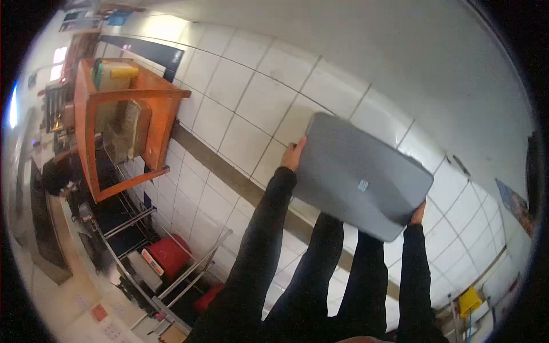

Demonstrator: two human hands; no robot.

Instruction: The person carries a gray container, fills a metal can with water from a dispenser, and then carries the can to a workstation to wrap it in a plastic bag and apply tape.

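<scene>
A grey, rounded rectangular device with a small HP-style logo (349, 163) is held tilted in front of me, its broad flat face towards the camera. It looks like a printer or scanner top, but its depth and underside are hidden. My left hand (293, 155) is closed on its left edge, thumb side showing. At the lower right corner, my right hand (418, 214) grips the opposite edge, with most of its fingers hidden behind the device. Both forearms wear black sleeves, and my dark-trousered legs appear below.
An orange wooden cabinet (160, 123) with things inside stands on the tiled floor (229, 134) to the left. Nearby are a metal frame (189, 274) and a red object (167, 255). A person (57, 174) is at far left. Something yellow (469, 301) lies lower right.
</scene>
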